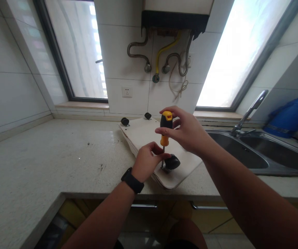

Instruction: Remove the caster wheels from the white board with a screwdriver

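My right hand grips the black and yellow handle of a screwdriver, which stands upright. Its metal shaft points down at the base of a black caster wheel on the near corner of a white board. With thumb and fingers closed around the lower shaft, my left hand steadies the screwdriver beside the caster. The tip and any screw under it are too small to make out. Two more black casters, one at the far left corner and one at the back, sit on the board.
The board lies on a pale stone countertop close to its front edge. At the right is a double steel sink with a faucet, and a blue gas cylinder behind it. Hoses hang from a wall heater.
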The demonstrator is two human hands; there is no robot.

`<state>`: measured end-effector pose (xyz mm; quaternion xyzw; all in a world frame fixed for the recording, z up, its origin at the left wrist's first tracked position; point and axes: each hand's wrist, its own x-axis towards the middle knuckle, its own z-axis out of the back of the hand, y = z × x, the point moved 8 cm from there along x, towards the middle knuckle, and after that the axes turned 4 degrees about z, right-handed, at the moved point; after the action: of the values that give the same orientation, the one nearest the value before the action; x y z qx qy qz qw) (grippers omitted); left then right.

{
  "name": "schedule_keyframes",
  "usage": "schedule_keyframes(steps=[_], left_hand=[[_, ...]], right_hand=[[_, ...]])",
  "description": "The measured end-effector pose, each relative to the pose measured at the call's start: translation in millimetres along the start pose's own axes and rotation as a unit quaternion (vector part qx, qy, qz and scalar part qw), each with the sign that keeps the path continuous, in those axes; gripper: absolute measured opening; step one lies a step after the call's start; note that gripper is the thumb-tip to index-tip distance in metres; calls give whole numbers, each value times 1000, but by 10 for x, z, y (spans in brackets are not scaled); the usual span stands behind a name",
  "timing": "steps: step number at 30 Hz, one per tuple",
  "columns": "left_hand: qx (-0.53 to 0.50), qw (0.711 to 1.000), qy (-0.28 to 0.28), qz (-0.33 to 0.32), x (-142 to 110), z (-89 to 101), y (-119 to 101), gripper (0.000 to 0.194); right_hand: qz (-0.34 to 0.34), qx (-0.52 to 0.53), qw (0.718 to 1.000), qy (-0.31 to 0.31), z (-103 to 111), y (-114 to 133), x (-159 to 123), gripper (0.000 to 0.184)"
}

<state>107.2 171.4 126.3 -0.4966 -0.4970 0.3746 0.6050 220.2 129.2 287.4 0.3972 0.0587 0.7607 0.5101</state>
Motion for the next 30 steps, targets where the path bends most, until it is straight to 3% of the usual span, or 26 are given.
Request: schedule_keyframes(steps=[8,14,18,23,30], left_hand=[[63,996,55,-5,-64,-3,19,24],[40,997,59,-5,-78,-13,28,29],[39,998,52,-6,-55,-25,4,20],[29,999,27,12,-35,5,32,16],[11,1000,11,12,-9,10,93,27]], right_hand=[[-33,80,996,6,16,-56,0,63],[12,172,981,87,-82,32,-34,68],[12,120,990,77,-91,37,-32,56],[17,-1,1000,21,-31,33,0,59],[-12,130,990,56,-45,-6,11,66]])
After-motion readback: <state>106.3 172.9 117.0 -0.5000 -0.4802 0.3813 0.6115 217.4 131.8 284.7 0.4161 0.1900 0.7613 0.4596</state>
